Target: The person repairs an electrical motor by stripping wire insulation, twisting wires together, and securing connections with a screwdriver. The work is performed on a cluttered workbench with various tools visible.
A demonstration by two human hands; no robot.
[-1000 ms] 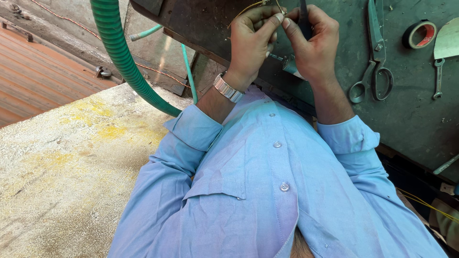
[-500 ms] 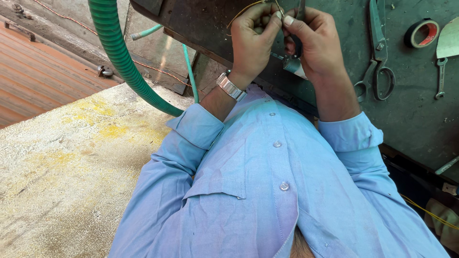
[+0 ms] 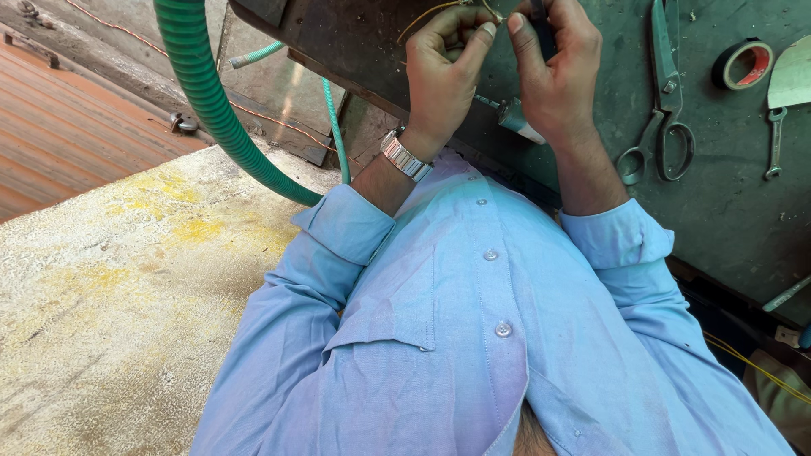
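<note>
Running along the left is a rust-red corrugated sheet (image 3: 59,127), with rough, yellow-stained concrete floor (image 3: 110,287) nearer. A green ribbed hose (image 3: 211,101) curves down beside the dark green bench (image 3: 726,211). Above the bench's edge the left hand (image 3: 443,72), a metal watch (image 3: 404,156) at its wrist, is curled with thumb and fingers pinching a thin yellowish wire (image 3: 422,13). Touching it thumb to thumb, the right hand (image 3: 557,76) is closed around a dark slim tool (image 3: 541,21). Further right on the bench lie scissors (image 3: 663,110), a tape roll (image 3: 742,63) and a small wrench (image 3: 775,143).
</note>
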